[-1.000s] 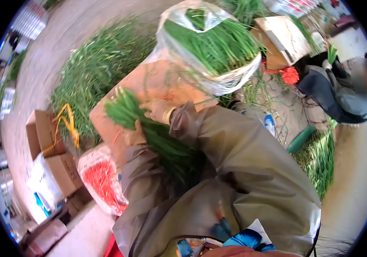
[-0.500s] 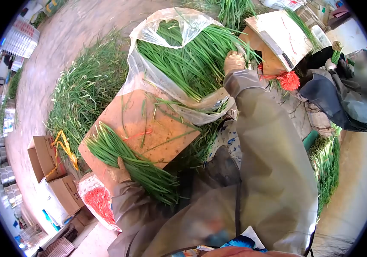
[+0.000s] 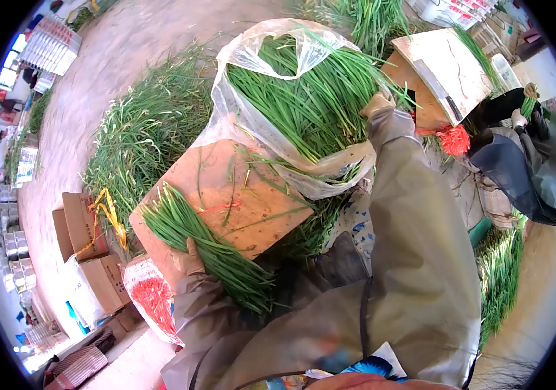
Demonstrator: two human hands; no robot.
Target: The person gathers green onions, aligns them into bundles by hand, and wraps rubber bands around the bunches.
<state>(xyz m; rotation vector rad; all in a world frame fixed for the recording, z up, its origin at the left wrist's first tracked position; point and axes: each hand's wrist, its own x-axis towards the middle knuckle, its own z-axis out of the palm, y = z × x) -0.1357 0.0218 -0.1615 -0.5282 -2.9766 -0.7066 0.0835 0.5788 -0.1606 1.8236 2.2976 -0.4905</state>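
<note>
My left hand [image 3: 190, 259], in a tan glove, is closed round a bunch of garlic chives [image 3: 210, 253] lying over the near left edge of a brown board [image 3: 252, 211]. The bunch's pale cut ends point up and left; its green tips hang toward my lap. Beyond the board stands a clear plastic bag [image 3: 226, 107], its mouth wide and full of loose chives [image 3: 304, 94]. At the bag's right side, my gloved right hand [image 3: 377, 104] is closed on chives by the rim, its fingertips partly hidden. Stray leaves and a red tie [image 3: 219, 207] lie on the board.
A heap of loose greens [image 3: 141, 123] covers the floor at left. Cardboard boxes [image 3: 99, 279] and a bag of red ties [image 3: 152, 300] stand lower left. A white-topped board [image 3: 443, 71] with a red tie bundle [image 3: 453, 139] is at right, beside another person [image 3: 518, 156].
The whole view has shifted, so the things sit slightly lower and farther right. My right hand stays at the bag's right side, and my left hand still holds the bunch on the board.
</note>
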